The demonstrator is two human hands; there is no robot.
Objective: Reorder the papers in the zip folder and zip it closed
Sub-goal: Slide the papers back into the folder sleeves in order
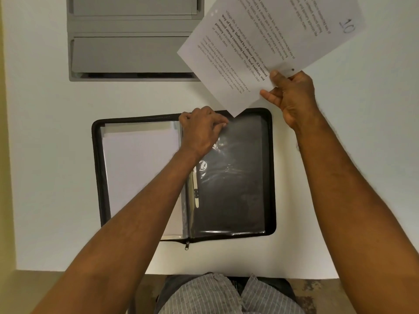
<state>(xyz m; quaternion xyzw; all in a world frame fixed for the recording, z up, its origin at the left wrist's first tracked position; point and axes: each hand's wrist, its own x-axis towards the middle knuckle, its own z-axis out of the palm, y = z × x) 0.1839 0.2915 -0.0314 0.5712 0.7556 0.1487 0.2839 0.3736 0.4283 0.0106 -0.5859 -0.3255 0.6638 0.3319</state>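
Observation:
A black zip folder [97, 168] lies open on the white table. Its left half holds white papers [140, 168] in sleeves; its right half shows a clear plastic sleeve [235, 177] over black. My left hand [201, 132] pinches the top edge of that clear sleeve near the spine. My right hand [292, 94] holds a printed sheet [260, 46] marked "10" by its lower edge, raised above the folder's top right corner. The zipper pull [186, 245] hangs at the folder's near edge.
A grey tiered paper tray [131, 26] stands at the far side of the table. The table's front edge [68, 269] runs just before my lap. Bare white tabletop lies to the left and right of the folder.

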